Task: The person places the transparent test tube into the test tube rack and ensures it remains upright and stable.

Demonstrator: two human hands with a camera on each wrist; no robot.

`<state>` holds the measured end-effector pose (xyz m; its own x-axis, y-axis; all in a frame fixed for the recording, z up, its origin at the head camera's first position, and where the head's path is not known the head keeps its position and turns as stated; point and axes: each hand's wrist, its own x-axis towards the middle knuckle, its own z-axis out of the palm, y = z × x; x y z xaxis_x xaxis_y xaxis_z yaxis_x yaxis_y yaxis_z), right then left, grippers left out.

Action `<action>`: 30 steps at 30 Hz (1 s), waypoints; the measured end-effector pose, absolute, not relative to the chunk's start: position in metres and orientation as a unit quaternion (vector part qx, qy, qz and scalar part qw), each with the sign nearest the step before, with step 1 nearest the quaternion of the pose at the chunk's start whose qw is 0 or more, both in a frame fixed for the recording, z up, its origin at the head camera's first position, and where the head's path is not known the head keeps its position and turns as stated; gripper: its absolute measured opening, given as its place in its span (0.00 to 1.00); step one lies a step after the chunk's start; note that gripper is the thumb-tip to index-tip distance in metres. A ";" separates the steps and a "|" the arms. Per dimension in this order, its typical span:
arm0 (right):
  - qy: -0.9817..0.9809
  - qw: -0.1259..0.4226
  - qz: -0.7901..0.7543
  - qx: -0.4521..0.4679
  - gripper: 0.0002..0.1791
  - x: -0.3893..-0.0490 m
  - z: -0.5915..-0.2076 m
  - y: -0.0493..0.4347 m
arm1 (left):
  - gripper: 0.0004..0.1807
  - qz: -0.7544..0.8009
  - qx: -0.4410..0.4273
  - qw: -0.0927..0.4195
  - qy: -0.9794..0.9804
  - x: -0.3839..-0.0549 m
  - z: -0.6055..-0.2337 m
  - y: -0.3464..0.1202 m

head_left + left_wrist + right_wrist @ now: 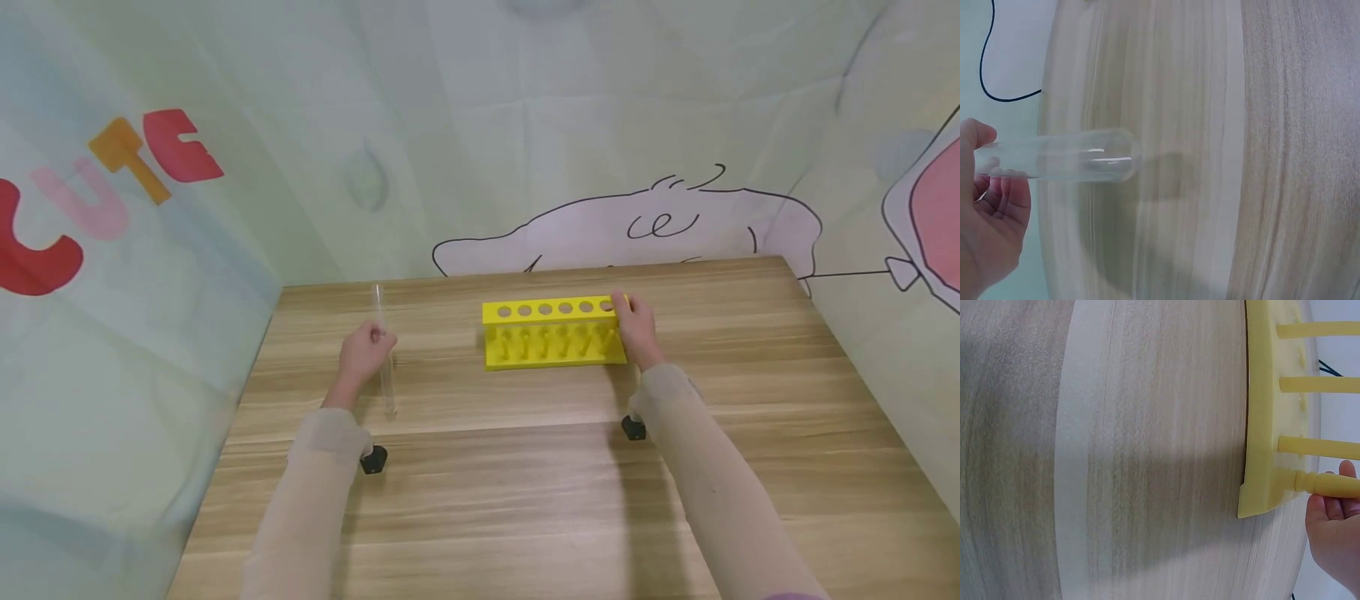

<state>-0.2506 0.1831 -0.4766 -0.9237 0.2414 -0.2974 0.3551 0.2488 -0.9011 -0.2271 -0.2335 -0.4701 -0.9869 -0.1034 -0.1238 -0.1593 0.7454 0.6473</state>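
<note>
A clear glass test tube (387, 383) is pinched near its middle by my left hand (363, 353), with its rounded end pointing down toward the table. In the left wrist view the tube (1085, 156) looks empty, and the thumb and fingers of the left hand (991, 231) curl round it. A yellow test tube rack (555, 313) stands to the right, with a row of round holes on top and several pegs below. My right hand (636, 330) grips the rack's right end. In the right wrist view the right hand (1335, 531) holds it beside the end post (1322, 484).
Under both arms is a wood-grain table (495, 500). A pale printed cloth (480, 150) with letters and drawings hangs behind the table's back edge and along its sides. Small black devices (373, 459) sit at both wrists.
</note>
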 end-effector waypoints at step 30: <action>0.780 0.034 -0.595 0.190 0.21 -0.253 -0.479 0.182 | 0.19 0.395 -0.018 -0.031 0.918 -0.223 -0.438 -0.208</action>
<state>-0.2529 0.1821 -0.4787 -0.9252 0.2572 -0.2792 0.3374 0.2205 -0.9151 -0.2234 -0.2078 -0.4377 -0.9975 -0.0566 0.0428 -0.0079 0.6876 0.7260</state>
